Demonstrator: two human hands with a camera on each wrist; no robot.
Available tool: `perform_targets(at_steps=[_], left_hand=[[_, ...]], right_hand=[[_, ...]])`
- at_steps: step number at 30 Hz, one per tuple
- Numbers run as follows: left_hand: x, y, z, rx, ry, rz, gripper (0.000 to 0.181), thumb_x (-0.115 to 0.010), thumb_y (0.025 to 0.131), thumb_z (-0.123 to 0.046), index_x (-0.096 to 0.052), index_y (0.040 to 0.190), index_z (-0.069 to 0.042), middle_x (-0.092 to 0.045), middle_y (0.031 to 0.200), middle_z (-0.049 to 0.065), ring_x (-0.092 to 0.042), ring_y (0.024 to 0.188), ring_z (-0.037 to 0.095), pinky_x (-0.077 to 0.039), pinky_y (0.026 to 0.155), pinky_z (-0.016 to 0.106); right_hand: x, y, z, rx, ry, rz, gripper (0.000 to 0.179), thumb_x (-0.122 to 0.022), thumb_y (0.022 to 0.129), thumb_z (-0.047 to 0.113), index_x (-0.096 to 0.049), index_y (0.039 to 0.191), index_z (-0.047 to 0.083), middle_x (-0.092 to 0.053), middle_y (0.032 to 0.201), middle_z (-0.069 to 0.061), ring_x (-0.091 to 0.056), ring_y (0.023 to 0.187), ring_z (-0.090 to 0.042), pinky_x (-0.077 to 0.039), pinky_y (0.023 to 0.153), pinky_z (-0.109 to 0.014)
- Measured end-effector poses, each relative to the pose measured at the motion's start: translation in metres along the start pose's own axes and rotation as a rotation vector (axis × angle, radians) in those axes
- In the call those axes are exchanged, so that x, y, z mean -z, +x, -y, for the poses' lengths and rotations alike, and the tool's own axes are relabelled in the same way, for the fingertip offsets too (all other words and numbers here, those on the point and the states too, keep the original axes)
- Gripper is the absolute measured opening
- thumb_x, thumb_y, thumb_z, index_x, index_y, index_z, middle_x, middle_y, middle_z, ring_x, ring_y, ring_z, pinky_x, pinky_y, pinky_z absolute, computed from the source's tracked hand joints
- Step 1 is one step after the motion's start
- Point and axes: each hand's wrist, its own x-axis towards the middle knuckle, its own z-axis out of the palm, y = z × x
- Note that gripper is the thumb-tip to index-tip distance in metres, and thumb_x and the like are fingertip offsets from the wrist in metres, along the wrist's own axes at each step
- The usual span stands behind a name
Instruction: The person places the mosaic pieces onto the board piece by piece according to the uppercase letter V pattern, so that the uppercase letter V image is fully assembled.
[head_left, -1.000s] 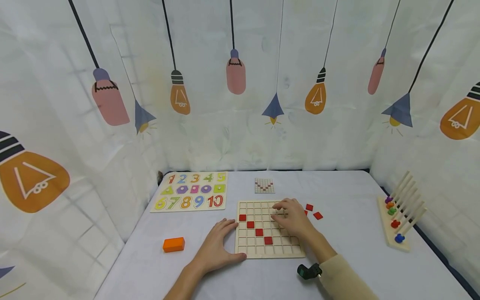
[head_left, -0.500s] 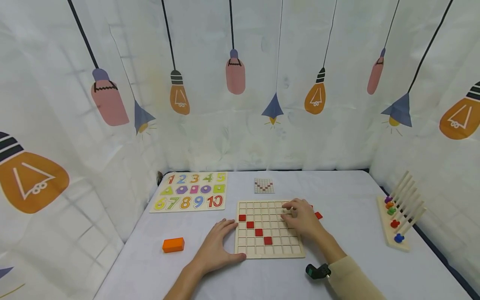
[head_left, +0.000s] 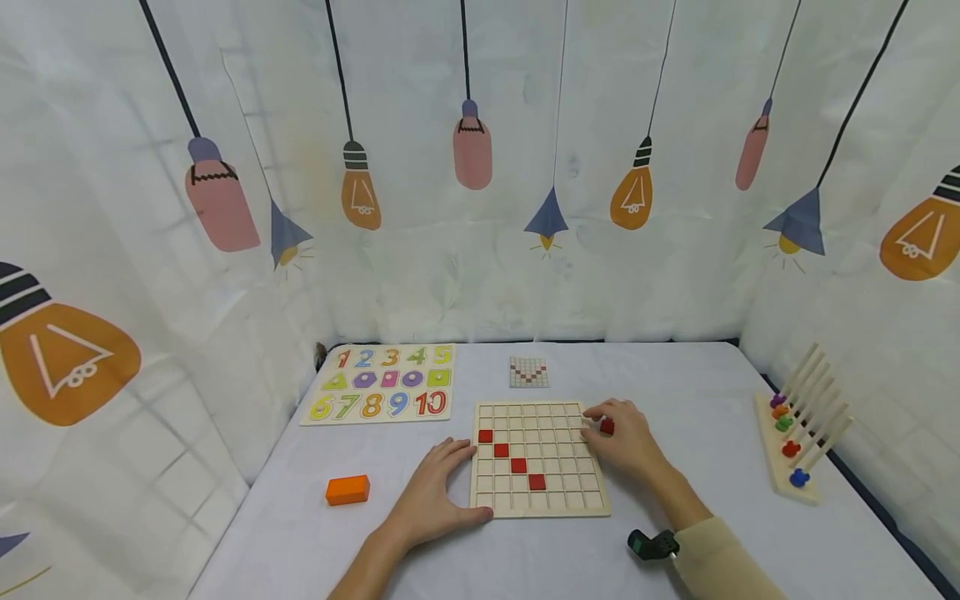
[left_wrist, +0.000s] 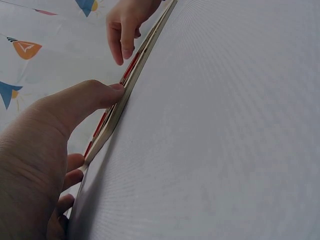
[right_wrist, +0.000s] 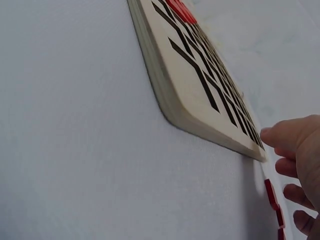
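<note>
A square wooden grid board lies on the white tabletop, with a slanting row of several red tiles in its cells. My left hand rests against the board's left side, its thumb on the near corner and its fingers along the edge. Just past the board's right edge hovers my right hand, fingers loosely bent. Loose red tiles lie on the cloth beneath those fingers in the right wrist view; none is visibly gripped. From the head, one loose tile shows between thumb and forefinger; others are hidden.
Behind the board lies a small pattern card. A number-and-shape puzzle board is at back left, and an orange block sits left of my left hand. A peg stand with coloured pieces stands far right.
My right hand has moved rightward from over the board's upper right cells to beside its right edge, covering most loose tiles. The left hand and the tiles on the board stay put.
</note>
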Motion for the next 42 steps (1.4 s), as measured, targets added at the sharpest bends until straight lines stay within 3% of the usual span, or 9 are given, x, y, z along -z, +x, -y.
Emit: perform_targets(at_steps=[9, 15, 20, 31, 42], left_hand=[[-0.001, 0.0, 0.0, 0.003, 0.002, -0.002, 0.107, -0.09, 0.072, -0.077, -0.06, 0.161, -0.026, -0.051, 0.172, -0.007, -0.037, 0.167, 0.033, -0.032, 0.135, 0.068], [0.0, -0.001, -0.001, -0.001, 0.002, -0.01, 0.107, -0.091, 0.071, -0.077, -0.06, 0.16, -0.026, -0.052, 0.171, -0.008, -0.037, 0.167, 0.032, -0.032, 0.136, 0.067], [0.001, -0.002, -0.002, -0.001, -0.003, -0.01, 0.106, -0.091, 0.072, -0.076, -0.06, 0.16, -0.027, -0.052, 0.171, -0.007, -0.037, 0.167, 0.032, -0.032, 0.135, 0.067], [0.001, -0.001, -0.002, 0.002, -0.007, -0.001, 0.106, -0.09, 0.073, -0.076, -0.059, 0.161, -0.027, -0.051, 0.172, -0.008, -0.036, 0.167, 0.032, -0.033, 0.135, 0.068], [0.002, -0.002, -0.004, 0.008, -0.009, 0.003, 0.106, -0.09, 0.072, -0.076, -0.059, 0.161, -0.028, -0.05, 0.172, -0.006, -0.036, 0.167, 0.034, -0.032, 0.135, 0.069]], right_hand=[[0.006, -0.003, -0.018, -0.012, -0.04, -0.05, 0.031, -0.086, 0.096, 0.026, -0.083, 0.123, 0.013, -0.077, 0.121, -0.004, -0.06, 0.113, -0.028, -0.047, 0.096, -0.049], [0.008, -0.006, -0.025, 0.014, -0.092, -0.064, 0.03, -0.088, 0.095, 0.024, -0.084, 0.122, 0.011, -0.077, 0.115, -0.005, -0.059, 0.106, -0.027, -0.045, 0.088, -0.045], [0.008, -0.007, -0.028, -0.015, -0.1, -0.073, 0.031, -0.088, 0.096, 0.026, -0.084, 0.122, 0.011, -0.074, 0.116, -0.006, -0.057, 0.104, -0.025, -0.042, 0.086, -0.042], [0.01, -0.012, -0.034, -0.031, -0.101, -0.064, 0.029, -0.085, 0.098, 0.026, -0.083, 0.123, 0.012, -0.077, 0.125, -0.011, -0.057, 0.115, -0.033, -0.037, 0.086, -0.045], [0.011, -0.013, -0.033, -0.036, -0.107, -0.047, 0.026, -0.086, 0.097, 0.025, -0.084, 0.119, 0.012, -0.078, 0.122, -0.01, -0.058, 0.115, -0.032, -0.037, 0.085, -0.044]])
